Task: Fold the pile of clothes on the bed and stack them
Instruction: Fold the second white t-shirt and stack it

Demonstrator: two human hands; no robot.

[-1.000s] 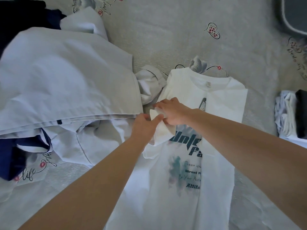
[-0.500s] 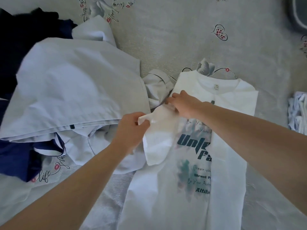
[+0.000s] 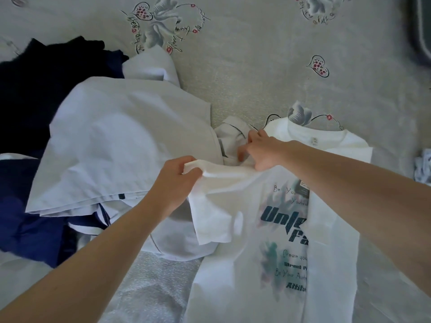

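A: What's biggest here?

B: The bed (image 3: pixel 268 66), its pale cover printed with hearts and flowers. It carries everything.

A: And the clothes?

B: The pile (image 3: pixel 112 145) lies along the bed's left edge, loose and unfolded: a wide light-blue garment on top, dark navy pieces (image 3: pixel 32 94) beneath and behind it. That is the bulk of the work left, I'd judge.

A: What is being handled?

B: A white T-shirt (image 3: pixel 275 241) with dark print, laid flat, front up, collar toward the far edge, toward the bed's near right corner. Its right side already looks turned in over the print, so this fold is perhaps half made.

A: And the hands?

B: The left hand (image 3: pixel 177 180) has fingers and thumb pinched on the hem of the shirt's left sleeve (image 3: pixel 219 199), lifting it off the bed. The right hand (image 3: pixel 263 152) sits at that sleeve's shoulder, fingers curled down onto the white cloth, seemingly pinching it there; the fingertips are partly hidden, so I'm not certain.

A: Anything stacked yet?

B: At the right edge a sliver of pale cloth (image 3: pixel 423 166) shows, perhaps a finished stack, but too little is visible to say
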